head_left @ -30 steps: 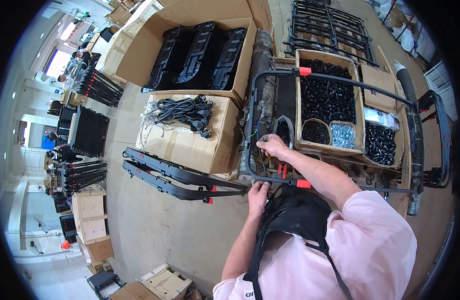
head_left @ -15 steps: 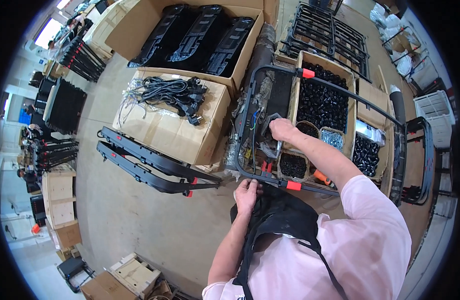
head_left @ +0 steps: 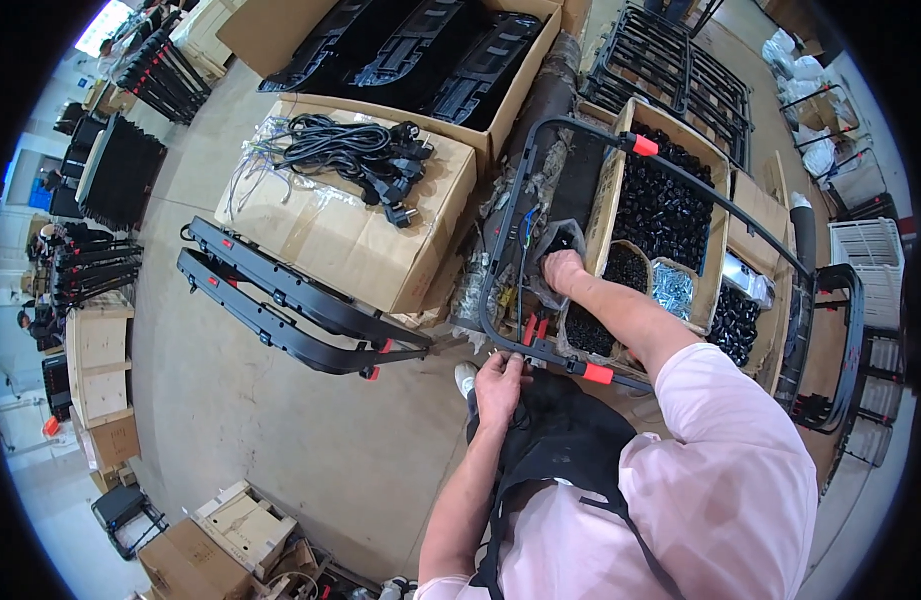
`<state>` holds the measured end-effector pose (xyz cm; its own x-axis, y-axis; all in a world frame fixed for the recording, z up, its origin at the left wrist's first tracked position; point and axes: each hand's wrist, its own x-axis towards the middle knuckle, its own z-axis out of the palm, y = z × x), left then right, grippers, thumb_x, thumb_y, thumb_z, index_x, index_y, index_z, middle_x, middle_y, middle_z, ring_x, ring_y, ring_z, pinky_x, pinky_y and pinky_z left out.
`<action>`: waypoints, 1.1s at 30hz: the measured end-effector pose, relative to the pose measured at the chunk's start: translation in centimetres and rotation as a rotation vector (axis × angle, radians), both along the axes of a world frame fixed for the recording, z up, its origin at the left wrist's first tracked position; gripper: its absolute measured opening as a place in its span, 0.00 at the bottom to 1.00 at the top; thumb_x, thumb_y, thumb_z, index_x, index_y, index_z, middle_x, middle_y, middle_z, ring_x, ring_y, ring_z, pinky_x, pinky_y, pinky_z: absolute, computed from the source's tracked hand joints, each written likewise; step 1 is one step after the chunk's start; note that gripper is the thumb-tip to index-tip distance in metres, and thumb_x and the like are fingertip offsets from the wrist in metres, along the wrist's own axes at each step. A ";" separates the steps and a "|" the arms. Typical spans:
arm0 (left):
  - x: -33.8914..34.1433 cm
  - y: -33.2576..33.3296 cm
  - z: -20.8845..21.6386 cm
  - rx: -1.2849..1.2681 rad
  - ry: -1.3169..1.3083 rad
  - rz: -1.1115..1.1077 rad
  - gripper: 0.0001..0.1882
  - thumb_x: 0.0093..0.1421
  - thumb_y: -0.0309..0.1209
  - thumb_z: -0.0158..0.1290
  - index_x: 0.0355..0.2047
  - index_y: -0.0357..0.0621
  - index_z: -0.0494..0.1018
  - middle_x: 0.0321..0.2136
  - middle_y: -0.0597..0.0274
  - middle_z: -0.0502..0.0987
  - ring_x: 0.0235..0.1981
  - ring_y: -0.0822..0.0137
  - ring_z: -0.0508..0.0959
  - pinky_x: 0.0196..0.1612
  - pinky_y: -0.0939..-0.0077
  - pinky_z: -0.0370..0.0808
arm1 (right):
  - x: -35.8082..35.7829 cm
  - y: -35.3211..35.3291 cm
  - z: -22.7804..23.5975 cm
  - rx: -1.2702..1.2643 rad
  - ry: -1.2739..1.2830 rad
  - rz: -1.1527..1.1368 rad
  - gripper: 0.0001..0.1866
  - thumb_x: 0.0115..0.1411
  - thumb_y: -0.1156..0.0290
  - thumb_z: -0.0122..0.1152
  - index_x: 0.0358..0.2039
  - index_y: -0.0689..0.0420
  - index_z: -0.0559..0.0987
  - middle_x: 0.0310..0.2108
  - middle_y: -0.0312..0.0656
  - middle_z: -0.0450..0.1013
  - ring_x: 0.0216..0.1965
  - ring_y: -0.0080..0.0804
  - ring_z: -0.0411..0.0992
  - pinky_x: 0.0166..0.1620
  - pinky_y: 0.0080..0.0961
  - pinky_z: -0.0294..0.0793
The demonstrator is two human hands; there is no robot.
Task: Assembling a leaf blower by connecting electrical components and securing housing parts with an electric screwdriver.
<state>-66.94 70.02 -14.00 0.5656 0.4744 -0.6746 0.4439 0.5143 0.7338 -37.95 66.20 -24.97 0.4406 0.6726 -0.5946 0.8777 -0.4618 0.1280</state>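
My right hand [head_left: 564,272] reaches into a grey plastic bag [head_left: 561,236] beside the parts trays; its fingertips are hidden there. My left hand [head_left: 501,388] is closed in a pinch against the near bar of a black tubular frame [head_left: 529,150]; what its fingers hold, if anything, is too small to name. Red clips [head_left: 598,373] sit on the frame's bars, and red prongs [head_left: 535,328] stand up near its near left corner. Thin coloured wires [head_left: 530,228] run inside its left side.
Wooden trays of black parts [head_left: 671,205] and silver screws [head_left: 673,290] lie under the frame. To the left, a carton [head_left: 411,265] carries coiled black power cables [head_left: 346,150], with curved black bars [head_left: 291,300] alongside. Behind stands an open box of black panels [head_left: 411,50].
My right hand has lowered into the plastic bag, its fingers now hidden. My left hand stays at the near bar. The whole view has shifted slightly.
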 end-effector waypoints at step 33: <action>-0.5 0.9 -0.1 -0.158 -0.143 -0.034 0.10 0.74 0.33 0.52 0.40 0.38 0.76 0.35 0.56 0.83 0.31 0.66 0.84 0.37 0.72 0.81 | -5.8 -9.1 15.7 0.934 1.295 -1.246 0.15 0.68 0.72 0.66 0.51 0.66 0.78 0.37 0.43 0.80 0.33 0.29 0.80 0.37 0.24 0.83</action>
<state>-67.42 70.91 -14.14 0.6746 0.3481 -0.6510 0.3604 0.6143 0.7020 -43.74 57.06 -9.25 0.4998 0.6269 -0.5976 -0.5463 -0.3072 -0.7792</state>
